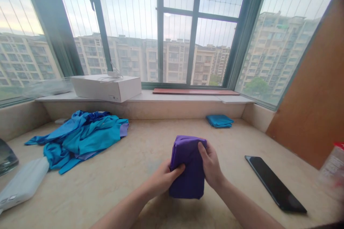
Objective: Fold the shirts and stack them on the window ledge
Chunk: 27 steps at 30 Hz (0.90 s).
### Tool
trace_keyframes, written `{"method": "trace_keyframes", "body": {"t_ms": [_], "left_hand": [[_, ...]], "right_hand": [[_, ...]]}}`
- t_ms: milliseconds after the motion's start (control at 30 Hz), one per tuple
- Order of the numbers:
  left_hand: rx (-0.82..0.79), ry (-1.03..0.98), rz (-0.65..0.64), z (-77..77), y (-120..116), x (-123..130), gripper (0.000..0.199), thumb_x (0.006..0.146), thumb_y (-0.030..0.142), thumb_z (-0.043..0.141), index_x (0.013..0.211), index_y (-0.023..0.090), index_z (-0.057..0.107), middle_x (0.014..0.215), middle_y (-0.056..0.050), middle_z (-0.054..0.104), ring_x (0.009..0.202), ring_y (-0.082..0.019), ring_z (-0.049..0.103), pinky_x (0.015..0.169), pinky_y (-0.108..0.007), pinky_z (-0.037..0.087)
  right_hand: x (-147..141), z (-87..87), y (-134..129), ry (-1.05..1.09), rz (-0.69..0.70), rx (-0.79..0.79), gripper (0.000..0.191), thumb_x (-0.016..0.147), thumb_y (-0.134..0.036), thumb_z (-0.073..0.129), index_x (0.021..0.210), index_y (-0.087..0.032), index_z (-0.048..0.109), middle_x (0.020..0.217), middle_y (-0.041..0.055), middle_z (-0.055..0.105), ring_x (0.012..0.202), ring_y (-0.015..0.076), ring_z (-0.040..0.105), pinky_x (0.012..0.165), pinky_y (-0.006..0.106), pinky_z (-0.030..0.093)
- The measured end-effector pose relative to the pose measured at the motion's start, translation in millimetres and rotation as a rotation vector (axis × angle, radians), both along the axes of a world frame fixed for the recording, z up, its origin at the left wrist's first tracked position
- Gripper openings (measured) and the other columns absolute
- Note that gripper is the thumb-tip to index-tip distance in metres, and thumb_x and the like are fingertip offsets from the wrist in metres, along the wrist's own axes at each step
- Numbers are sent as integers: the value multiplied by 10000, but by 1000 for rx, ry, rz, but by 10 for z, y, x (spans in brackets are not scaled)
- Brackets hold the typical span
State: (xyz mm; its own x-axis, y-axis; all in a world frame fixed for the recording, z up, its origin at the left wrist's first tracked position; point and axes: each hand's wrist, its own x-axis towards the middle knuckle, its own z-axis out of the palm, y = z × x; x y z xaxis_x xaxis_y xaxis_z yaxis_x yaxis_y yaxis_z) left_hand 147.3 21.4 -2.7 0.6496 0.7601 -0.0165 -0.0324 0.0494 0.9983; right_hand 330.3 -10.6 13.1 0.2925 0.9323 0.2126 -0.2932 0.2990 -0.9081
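Purple folded cloth point(189, 180), pinched by left hand point(162, 178) and right hand point(212, 166). Left: blue cloth heap point(88, 137). Right: black slab point(274, 183).

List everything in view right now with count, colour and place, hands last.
folded purple cloth: 1, purple, between both hands
folded teal cloth: 1, teal-blue, back right
cloth pile: 1, blue, teal, lavender, left; pieces uncountable
small object: 1, whitish, behind pile
pale slab: 1, white, front left
glossy object: 1, dark, left edge
black slab: 1, black, right
plastic packaging: 1, transparent and red, right edge
box: 1, white, sill, cable on top
board: 1, reddish, sill
panel: 1, brown, right
buildings: several, beige, outside window
left hand: 1, bare, cloth's left side
right hand: 1, bare, cloth's right side
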Motion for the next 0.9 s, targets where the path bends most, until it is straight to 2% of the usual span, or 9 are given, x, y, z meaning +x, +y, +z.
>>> {"method": "trace_keyframes", "body": {"t_ms": [133, 167, 233, 367, 467, 567, 700, 800, 900], "left_hand": [[-17, 12, 153, 47, -13, 18, 664, 775, 746, 659, 1015, 129, 712, 932, -85, 755, 892, -265, 680, 761, -319, 533], [-16, 24, 176, 68, -8, 18, 661, 780, 750, 649, 999, 130, 715, 919, -80, 754, 870, -254, 677, 740, -307, 527], [-23, 49, 207, 102, 14, 14, 662, 786, 760, 630, 984, 135, 719, 888, -72, 751, 836, -243, 674, 712, -297, 522], [77, 123, 253, 78, 100, 11, 633, 784, 766, 615, 927, 156, 706, 849, -60, 745, 778, -230, 686, 656, -282, 521], [93, 196, 265, -5, 176, 4, 672, 747, 844, 554, 862, 186, 632, 668, -17, 688, 529, -194, 651, 460, -260, 449], [51, 207, 309, -80, 234, -11, 724, 711, 918, 472, 779, 202, 554, 574, 10, 628, 396, -165, 592, 378, -239, 385], [130, 205, 312, -123, 251, -14, 727, 733, 913, 459, 699, 192, 549, 553, -5, 622, 417, -146, 597, 415, -232, 429], [156, 217, 328, -164, 241, -8, 736, 745, 914, 445, 669, 191, 557, 519, -12, 612, 409, -144, 587, 415, -230, 427], [155, 206, 337, -241, 262, -32, 722, 778, 895, 435, 671, 192, 557, 503, -17, 611, 386, -135, 565, 403, -222, 405]], "right_hand": [[3, 110, -50, 213, 403, -203, 557, 841, -614, 705, 1195, -190, 634, 1013, 86, 764, 968, 279, 718, 847, 396, 568], [-11, 111, -64, 223, 469, -244, 544, 830, -566, 740, 1203, -186, 627, 1015, 83, 766, 955, 268, 724, 844, 383, 570], [-57, 78, -85, 218, 492, -319, 497, 799, -436, 799, 1186, -177, 626, 998, 71, 771, 902, 233, 735, 820, 335, 573], [-88, -13, -24, 228, 306, -429, 363, 769, -270, 784, 1087, -150, 656, 936, 70, 775, 804, 198, 735, 751, 287, 583], [142, 36, 219, 251, 134, -425, 296, 759, -222, 751, 1035, -150, 669, 895, 71, 773, 750, 202, 729, 714, 307, 598], [678, 187, 681, 191, -187, -346, 254, 740, -183, 742, 983, -146, 677, 841, 72, 767, 685, 201, 714, 648, 302, 597], [1640, 340, 1418, 161, -503, -367, 376, 785, -140, 715, 1142, -185, 608, 870, 22, 741, 715, 164, 692, 628, 249, 575], [2216, 319, 1843, 111, -690, -441, 388, 902, -245, 681, 1263, -180, 554, 1038, 56, 703, 812, 167, 681, 669, 288, 589], [2507, 199, 2090, 18, -794, -491, 354, 979, -355, 622, 1276, -170, 572, 1165, 76, 656, 911, 186, 679, 762, 361, 600]]}}
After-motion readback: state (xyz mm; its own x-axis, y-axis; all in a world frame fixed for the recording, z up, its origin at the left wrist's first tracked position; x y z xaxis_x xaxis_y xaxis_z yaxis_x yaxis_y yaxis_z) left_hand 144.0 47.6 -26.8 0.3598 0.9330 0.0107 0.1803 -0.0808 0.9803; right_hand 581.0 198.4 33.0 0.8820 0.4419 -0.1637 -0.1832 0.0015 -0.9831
